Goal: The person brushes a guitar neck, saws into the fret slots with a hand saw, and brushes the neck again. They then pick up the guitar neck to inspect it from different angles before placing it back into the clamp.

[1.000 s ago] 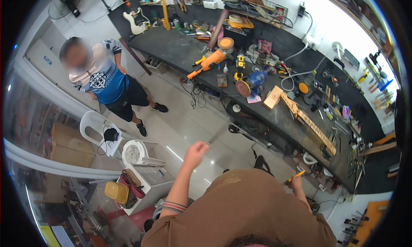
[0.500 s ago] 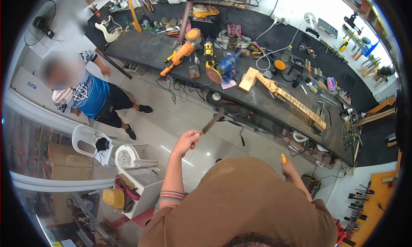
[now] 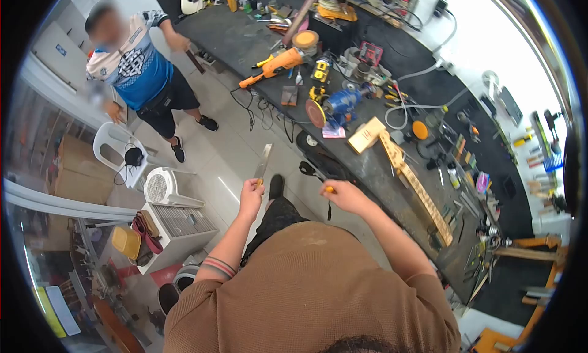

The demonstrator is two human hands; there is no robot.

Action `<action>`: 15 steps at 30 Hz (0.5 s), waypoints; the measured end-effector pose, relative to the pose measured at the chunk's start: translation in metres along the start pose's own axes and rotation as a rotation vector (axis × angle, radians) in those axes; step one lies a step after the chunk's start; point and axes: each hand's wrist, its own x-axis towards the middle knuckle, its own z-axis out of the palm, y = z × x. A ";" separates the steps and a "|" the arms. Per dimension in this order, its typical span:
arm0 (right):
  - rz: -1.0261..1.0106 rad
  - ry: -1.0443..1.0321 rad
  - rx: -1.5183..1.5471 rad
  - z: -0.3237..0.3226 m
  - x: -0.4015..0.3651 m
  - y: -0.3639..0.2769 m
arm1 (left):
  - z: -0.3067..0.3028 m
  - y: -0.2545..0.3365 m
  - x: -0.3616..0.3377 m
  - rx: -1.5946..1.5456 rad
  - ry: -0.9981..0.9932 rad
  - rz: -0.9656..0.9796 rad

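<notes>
- A worker in a brown shirt (image 3: 306, 273) stands at a workshop bench (image 3: 375, 164), which stretches beyond and to the right of the right hand's fingers.
- The left hand (image 3: 250, 200) has its fingers clamped at the yellow base of a flat metal blade (image 3: 264, 162), which points forward, away from the fingertips.
- The right hand (image 3: 346, 198), apart from the left, curls its fingers around a yellow-orange object (image 3: 330, 189); one end juts toward the left fingers, the rest hidden in the grip.
- Right of the right-hand fingers, a guitar neck (image 3: 419, 190) lies on the bench, a wooden block (image 3: 367, 136) near its far end.
- A co-worker (image 3: 139, 77) stands well beyond the left-hand fingers, to their left, near a white chair (image 3: 113, 141).
</notes>
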 end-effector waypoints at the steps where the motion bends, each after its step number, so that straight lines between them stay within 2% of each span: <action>1: -0.054 -0.041 0.006 -0.012 0.040 -0.020 | -0.007 -0.006 0.015 0.017 0.094 0.077; 2: -0.135 -0.039 0.004 -0.021 0.085 -0.036 | -0.015 -0.010 0.031 0.037 0.185 0.153; 3: -0.217 -0.031 0.002 -0.032 0.135 -0.051 | -0.023 -0.011 0.048 0.032 0.188 0.152; 5: -0.336 0.022 -0.097 -0.054 0.242 -0.077 | -0.044 -0.008 0.090 0.074 0.200 0.292; 7: -0.249 0.044 -0.250 -0.083 0.351 -0.113 | -0.063 -0.001 0.138 0.090 0.198 0.386; 8: -0.207 0.083 -0.250 -0.094 0.409 -0.123 | -0.079 0.001 0.165 0.112 0.169 0.351; 9: -0.247 0.181 -0.260 -0.098 0.479 -0.110 | -0.094 0.005 0.188 0.141 0.170 0.285; 12: -0.232 0.203 -0.378 -0.129 0.651 -0.073 | -0.140 0.031 0.236 0.162 0.168 0.222; 15: -0.186 0.195 -0.463 -0.154 0.746 -0.047 | -0.179 0.053 0.274 0.194 0.182 0.150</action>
